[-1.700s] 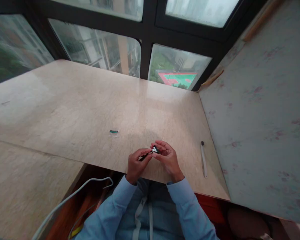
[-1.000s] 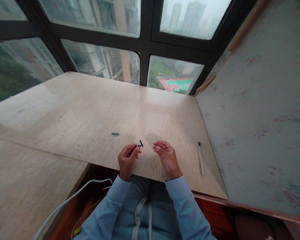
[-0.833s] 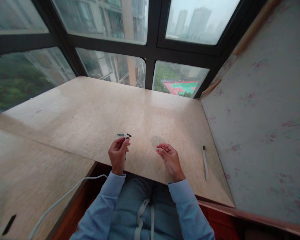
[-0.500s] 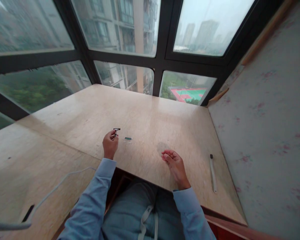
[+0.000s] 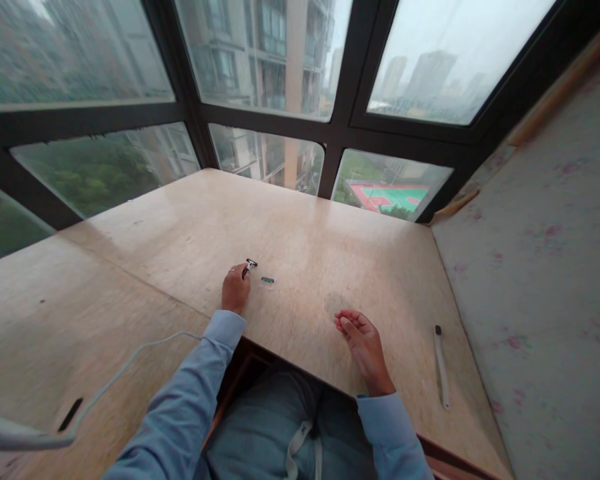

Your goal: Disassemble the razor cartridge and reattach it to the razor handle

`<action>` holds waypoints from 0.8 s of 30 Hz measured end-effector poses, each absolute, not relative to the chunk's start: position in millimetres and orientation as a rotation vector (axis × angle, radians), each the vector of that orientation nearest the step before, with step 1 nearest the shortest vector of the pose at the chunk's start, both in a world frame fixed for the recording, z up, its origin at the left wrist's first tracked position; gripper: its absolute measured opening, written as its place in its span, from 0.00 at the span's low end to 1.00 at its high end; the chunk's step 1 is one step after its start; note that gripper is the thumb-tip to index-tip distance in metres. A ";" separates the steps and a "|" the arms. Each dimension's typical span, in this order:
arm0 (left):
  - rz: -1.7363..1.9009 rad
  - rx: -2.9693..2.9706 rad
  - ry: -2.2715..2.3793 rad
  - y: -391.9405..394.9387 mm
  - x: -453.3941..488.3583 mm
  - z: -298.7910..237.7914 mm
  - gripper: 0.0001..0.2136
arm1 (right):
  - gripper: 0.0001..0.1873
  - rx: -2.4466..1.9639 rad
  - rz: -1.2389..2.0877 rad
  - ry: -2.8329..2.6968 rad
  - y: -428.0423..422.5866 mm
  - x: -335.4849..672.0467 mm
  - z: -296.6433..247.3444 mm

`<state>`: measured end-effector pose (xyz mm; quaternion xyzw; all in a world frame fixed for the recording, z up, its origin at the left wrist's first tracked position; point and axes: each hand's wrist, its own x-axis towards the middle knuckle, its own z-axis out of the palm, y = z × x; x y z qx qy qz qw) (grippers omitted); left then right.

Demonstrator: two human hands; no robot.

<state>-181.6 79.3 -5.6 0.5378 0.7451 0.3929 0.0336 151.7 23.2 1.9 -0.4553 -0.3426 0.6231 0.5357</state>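
My left hand [image 5: 236, 291] is closed around the handle of a razor [image 5: 251, 263], with the dark head standing out past the fingertips. Just right of it, a small dark-and-green razor blade cartridge [image 5: 267, 280] lies on the tabletop, with something clear and faint beside it. Lower and to the right, my right hand [image 5: 361, 339] hovers near the table's front edge. Its thumb and fingers are pinched together, and whatever they hold, if anything, is too small to make out. A faint greyish round patch shows on the table by these fingertips.
The pale tabletop [image 5: 180, 227] reaches to dark-framed windows. A slim white stick with a black tip [image 5: 443, 368] lies at the right, by the flowered wall [image 5: 540, 287]. A white cable [image 5: 130, 363] and a blurred white bar [image 5: 20, 433] are at the left.
The view has shifted, so everything sits a little further right. My left hand has lowered and turned the razor, tilting its head. My right hand stays pinched.
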 end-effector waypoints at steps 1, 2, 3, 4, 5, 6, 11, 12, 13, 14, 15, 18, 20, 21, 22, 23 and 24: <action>1.202 1.661 2.295 78.9 -181.5 -6.1 0.14 | 0.17 -1.089 1.480 -0.822 23.0 151.9 2.0; 1.197 1.667 2.298 78.5 -181.2 -6.6 0.14 | 0.17 -1.091 1.478 -0.827 22.8 152.2 2.1; 1.193 1.670 2.300 78.3 -180.9 -7.0 0.14 | 0.17 -1.092 1.479 -0.831 22.8 152.5 2.4; 1.191 1.671 2.302 78.1 -180.4 -7.3 0.14 | 0.18 -1.094 1.481 -0.832 22.9 152.8 2.7; 1.190 1.671 2.304 77.9 -179.8 -7.6 0.14 | 0.18 -1.095 1.484 -0.831 23.1 153.1 2.9; 1.191 1.671 2.307 77.7 -179.2 -7.7 0.14 | 0.18 -1.095 1.486 -0.831 23.3 153.3 3.1; 1.183 1.678 2.300 74.6 -176.3 -5.9 0.16 | 0.18 -1.131 1.428 -0.865 19.4 152.3 1.9; 1.181 1.687 2.299 73.1 -176.3 -5.3 0.17 | 0.18 -1.152 1.393 -0.889 16.5 152.9 1.6; 1.182 1.700 2.300 71.2 -176.5 -4.6 0.17 | 0.18 -1.176 1.350 -0.921 12.9 154.6 1.7; 1.192 1.716 2.304 69.1 -176.8 -3.9 0.17 | 0.18 -1.202 1.297 -0.960 9.0 157.8 2.2; 1.213 1.738 2.300 66.7 -177.0 -3.0 0.17 | 0.17 -1.229 1.237 -1.005 5.1 162.9 3.5; 1.325 1.723 2.332 59.8 -174.8 2.1 0.18 | 0.15 -1.343 0.988 -1.164 -2.7 191.9 12.2; 1.450 1.709 2.311 55.2 -168.2 8.6 0.17 | 0.15 -1.486 0.741 -1.257 -2.6 222.4 20.6; 1.510 1.715 2.282 52.7 -162.8 12.8 0.17 | 0.15 -1.581 0.603 -1.283 -1.2 239.7 24.7; 1.566 1.734 2.249 49.8 -156.1 17.4 0.16 | 0.16 -1.709 0.461 -1.291 0.9 257.4 28.2; 1.605 1.773 2.208 46.7 -148.2 22.2 0.16 | 0.15 -1.856 0.326 -1.296 3.2 274.5 30.8; 1.639 1.805 2.170 43.4 -139.4 26.8 0.15 | 0.15 -1.922 0.278 -1.289 5.5 290.0 32.3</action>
